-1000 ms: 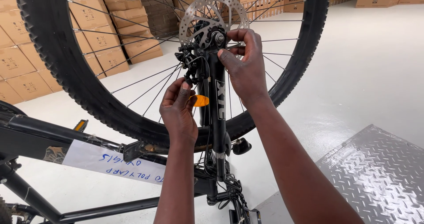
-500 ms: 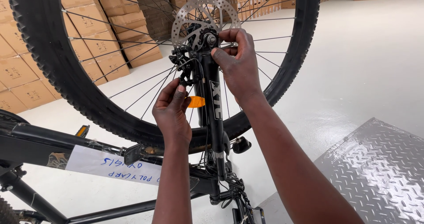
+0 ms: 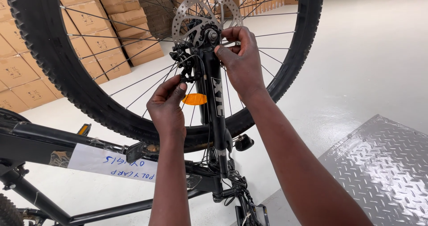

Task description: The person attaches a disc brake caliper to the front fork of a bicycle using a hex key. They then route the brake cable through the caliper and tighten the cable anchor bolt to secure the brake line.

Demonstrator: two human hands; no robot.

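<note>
The bicycle is inverted, so the front wheel [image 3: 67,74] stands uppermost and fills the upper part of the view. The black fork leg [image 3: 217,105] runs upward to the axle end [image 3: 211,35] at the wheel hub. The perforated silver brake disc [image 3: 196,12] sits just behind the axle end, on the near side of the spokes.

Right hand [image 3: 243,61]: positioned at the top of the fork leg. Its grip is pressed together, with thumb and fingertips pinching the axle end at the hub. The remaining fingers curl behind the fork tip, touching it.

Left hand [image 3: 167,108]: positioned lower and to the left of the fork leg. Its grip is partly closed, with the thumb and forefinger tips meeting at the underside of the black brake caliper [image 3: 185,65]. Whether the tips clamp a cable or only touch the caliper body cannot be told. The caliper is mounted on the fork leg, just beside the disc edge.

An orange spoke reflector [image 3: 195,99] lies between the left hand and the fork leg, fixed among the spokes.

The black frame tube [image 3: 49,137] crosses the lower left, carrying a white paper label [image 3: 113,163] with blue handwriting. A diamond-pattern metal plate [image 3: 383,172] lies on the floor at lower right. Stacked cardboard boxes [image 3: 111,34] stand behind the wheel.
</note>
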